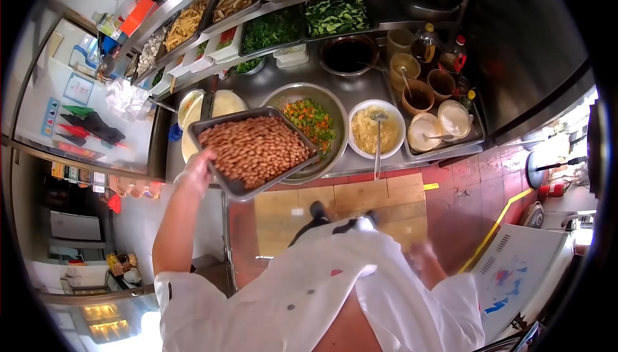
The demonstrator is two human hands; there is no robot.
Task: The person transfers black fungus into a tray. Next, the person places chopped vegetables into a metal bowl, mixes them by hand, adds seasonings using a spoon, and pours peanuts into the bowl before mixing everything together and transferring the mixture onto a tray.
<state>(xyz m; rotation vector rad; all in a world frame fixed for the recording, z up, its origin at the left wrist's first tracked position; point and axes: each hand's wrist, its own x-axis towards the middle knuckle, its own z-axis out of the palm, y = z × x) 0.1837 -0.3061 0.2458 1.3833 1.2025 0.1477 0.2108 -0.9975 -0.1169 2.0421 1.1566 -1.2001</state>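
Observation:
My left hand point(197, 170) is closed on the near left corner of a dark metal tray point(241, 191). Reddish-brown peanuts point(257, 149) fill the tray, which is held up at a slant and overlaps the left side of a big steel bowl point(335, 159). Inside that bowl lie diced green and orange vegetables point(310, 122). My right hand point(421, 252) hangs low by my right side, away from the counter; it is blurred and its fingers cannot be made out.
Right of the steel bowl stands a white bowl point(355, 142) of chopped garlic with a spoon. A tray point(473, 142) of seasoning pots and bottles is farther right. Behind are a pot of dark liquid point(349, 54) and shelves with trays of leafy greens point(335, 16).

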